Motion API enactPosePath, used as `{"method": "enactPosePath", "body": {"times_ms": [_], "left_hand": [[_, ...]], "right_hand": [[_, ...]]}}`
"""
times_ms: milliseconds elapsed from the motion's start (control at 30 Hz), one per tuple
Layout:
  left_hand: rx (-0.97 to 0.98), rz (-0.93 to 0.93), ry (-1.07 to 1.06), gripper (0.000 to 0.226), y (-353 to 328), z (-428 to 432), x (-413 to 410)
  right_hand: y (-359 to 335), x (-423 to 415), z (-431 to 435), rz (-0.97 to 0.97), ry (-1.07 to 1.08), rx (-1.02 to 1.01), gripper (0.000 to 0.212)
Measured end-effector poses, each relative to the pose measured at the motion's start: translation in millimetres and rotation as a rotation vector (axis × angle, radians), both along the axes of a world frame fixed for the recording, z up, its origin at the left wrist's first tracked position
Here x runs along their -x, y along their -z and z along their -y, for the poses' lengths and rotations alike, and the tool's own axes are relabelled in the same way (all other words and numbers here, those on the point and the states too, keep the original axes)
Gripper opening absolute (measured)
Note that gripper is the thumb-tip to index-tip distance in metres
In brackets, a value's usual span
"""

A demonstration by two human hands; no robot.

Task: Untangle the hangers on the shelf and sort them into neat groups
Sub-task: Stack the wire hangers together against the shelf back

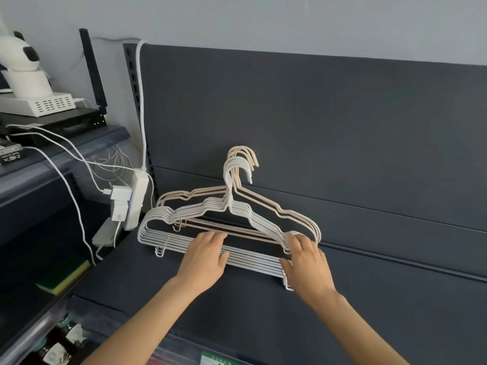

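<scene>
White wire hangers (184, 242), likely light, springy and slick, stand at the back of the shelf (237, 312) in front of beige hangers (290, 215); left hand (205, 256) lies flat on their bottom bars, right hand (307, 262) grips their corner, a sound hold.

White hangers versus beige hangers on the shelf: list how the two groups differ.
The white hangers stand in front, nearer the person; the beige hangers lean behind against the back panel. The white hangers form the bigger stack; the beige hangers are few. The left hand lies flat on the white hangers, the right hand grips their end; neither grips the beige hangers. Both share one wire shape, hooks curving right.
</scene>
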State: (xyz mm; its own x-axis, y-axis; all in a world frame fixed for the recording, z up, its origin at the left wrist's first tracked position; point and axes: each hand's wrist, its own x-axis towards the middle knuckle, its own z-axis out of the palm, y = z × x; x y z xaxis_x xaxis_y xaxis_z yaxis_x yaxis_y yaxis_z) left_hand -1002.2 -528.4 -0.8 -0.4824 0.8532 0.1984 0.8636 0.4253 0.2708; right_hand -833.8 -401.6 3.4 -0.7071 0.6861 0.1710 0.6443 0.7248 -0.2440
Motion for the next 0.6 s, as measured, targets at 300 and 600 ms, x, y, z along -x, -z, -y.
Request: {"method": "enactPosePath", "body": {"times_ms": [300,600], "left_hand": [[0.109,0.009,0.168,0.044,3.5,-43.1,-108.3],[0.183,0.015,0.225,0.047,-5.1,-78.7,-230.8]], "right_hand": [[11.4,-115.5,-8.4,0.071,0.142,0.055,0.059],[7.8,-258.5,-21.8,0.109,0.238,0.083,0.059]]}}
